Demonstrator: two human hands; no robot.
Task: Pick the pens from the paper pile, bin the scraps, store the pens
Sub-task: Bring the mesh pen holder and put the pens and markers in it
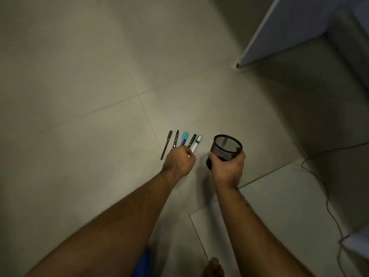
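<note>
I judge I'm at the storing step: my right hand (227,166) grips the black wire-mesh pen cup (225,149) just right of five pens (182,141) rowed on the tiled floor (79,96), my left hand's (178,161) fingers close on the white green-banded marker (195,144), which next lifts into the cup.

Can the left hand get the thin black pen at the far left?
Probably yes. The left hand is already at the pens, its fingers on the white marker, and the black pen lies bare on the floor beside it.
</note>
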